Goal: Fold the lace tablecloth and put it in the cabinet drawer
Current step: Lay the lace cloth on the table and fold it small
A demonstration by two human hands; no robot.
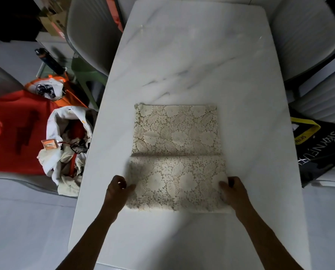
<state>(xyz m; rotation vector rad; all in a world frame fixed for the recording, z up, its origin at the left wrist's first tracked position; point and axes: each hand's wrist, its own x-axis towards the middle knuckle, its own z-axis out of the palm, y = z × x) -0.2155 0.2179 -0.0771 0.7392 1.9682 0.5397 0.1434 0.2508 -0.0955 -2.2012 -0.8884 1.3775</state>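
The cream lace tablecloth (177,152), with a flower and leaf pattern, lies folded into a rectangle on the white marble table (192,61). A crease runs across its middle. My left hand (118,189) pinches the near half's left edge, thumb on top of the lace. At the near half's right edge, my right hand (233,191) grips the cloth with curled fingers. The cabinet drawer is not in view.
Grey chairs (88,30) stand on both sides of the table's far end. Left of the table sit a white bag (65,145) of clutter and an orange bag (14,129). A black printed bag (322,149) lies at the right.
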